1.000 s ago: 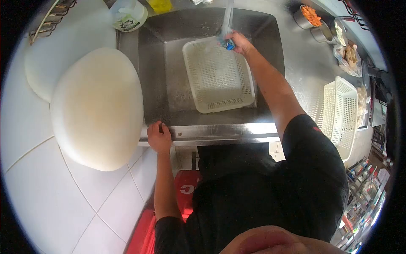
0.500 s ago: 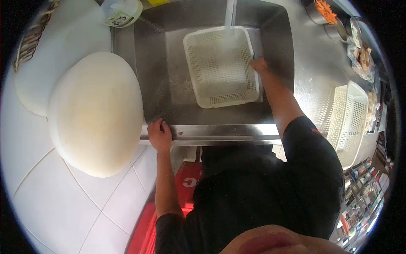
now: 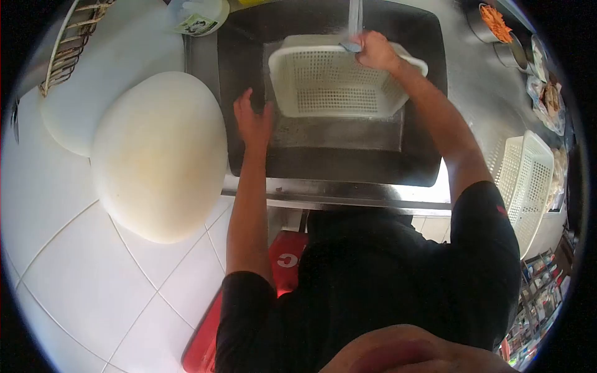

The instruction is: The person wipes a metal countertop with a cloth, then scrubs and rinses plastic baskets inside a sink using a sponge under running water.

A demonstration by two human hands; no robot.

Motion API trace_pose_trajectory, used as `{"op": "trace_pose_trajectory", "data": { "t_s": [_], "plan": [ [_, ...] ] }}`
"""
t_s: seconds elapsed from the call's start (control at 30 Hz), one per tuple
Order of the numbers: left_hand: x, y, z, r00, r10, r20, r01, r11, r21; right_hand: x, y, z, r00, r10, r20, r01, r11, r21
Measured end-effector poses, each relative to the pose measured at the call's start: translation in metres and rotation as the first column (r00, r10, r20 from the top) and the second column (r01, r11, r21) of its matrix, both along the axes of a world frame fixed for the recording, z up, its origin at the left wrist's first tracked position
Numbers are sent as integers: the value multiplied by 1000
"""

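A white perforated plastic basket (image 3: pixel 339 99) is tilted inside the steel sink (image 3: pixel 336 165). My right hand (image 3: pixel 376 51) is closed at the basket's far rim, right beside the stream of water (image 3: pixel 355 18) coming down from the top of the view. A small grey-blue patch shows at its fingertips; I cannot tell whether it is splashing water or an object. My left hand (image 3: pixel 254 121) hovers over the left part of the sink with fingers apart, holding nothing, a short way from the basket's left side.
Left of the sink is a large, pale rounded board (image 3: pixel 161 158). A plastic jug (image 3: pixel 202 15) stands at the back left corner. On the right are a second white basket (image 3: pixel 528 186), metal containers, one with shredded orange food (image 3: pixel 495 23), and plastic bags (image 3: pixel 548 102).
My left hand has left the sink's front edge and reached in over the sink. My right hand has moved from the basket's right side to its far rim, and the basket has tipped.
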State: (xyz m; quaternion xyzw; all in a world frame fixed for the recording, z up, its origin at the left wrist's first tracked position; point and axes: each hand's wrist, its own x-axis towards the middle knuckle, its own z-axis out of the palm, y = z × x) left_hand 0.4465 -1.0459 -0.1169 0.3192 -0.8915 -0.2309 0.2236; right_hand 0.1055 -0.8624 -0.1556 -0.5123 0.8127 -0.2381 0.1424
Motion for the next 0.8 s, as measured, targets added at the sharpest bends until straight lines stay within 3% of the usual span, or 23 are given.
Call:
{"op": "trace_pose_trajectory", "data": {
  "t_s": [0.07,0.17,0.2,0.23,0.3,0.33,0.43,0.47,0.57,0.63,0.7,0.77,0.8],
  "plan": [
    [-13,-2,-7,997,49,58,-55,994,91,-6,-7,16,987,157,-29,-160,979,-124],
    [-21,6,-22,993,20,120,-65,921,385,-18,-19,38,950,275,147,-246,951,-187],
    [-26,14,-12,990,28,139,-95,861,499,-19,-23,43,962,206,181,-189,976,-111],
    [-31,21,-8,987,33,159,-124,787,605,-27,-24,33,949,175,262,-138,979,-152],
    [-35,30,-24,987,49,152,-127,822,556,-40,-33,29,898,127,420,-33,974,-224],
    [-35,33,-33,987,63,149,-133,838,529,-44,-28,47,751,-39,659,105,993,-61],
    [-43,41,-33,988,134,70,-151,840,521,-64,-28,-30,577,-186,796,551,808,-211],
    [-46,43,-32,982,168,91,-190,832,520,-55,-21,-59,532,-191,825,674,685,-276],
    [-46,40,-36,959,253,128,-282,808,517,17,-29,-94,477,-465,746,840,491,-231],
    [-41,39,-47,951,282,125,-305,791,531,76,-48,-125,343,-713,611,817,548,181],
    [-40,41,-54,961,259,99,-274,824,496,161,-72,-132,484,-613,625,659,725,200],
    [-37,44,-59,959,271,81,-277,847,454,241,-93,-138,751,-289,594,501,835,-227],
    [-38,45,-60,954,290,72,-292,854,430,246,-92,-159,867,-228,442,378,880,-287]
  ]
}}
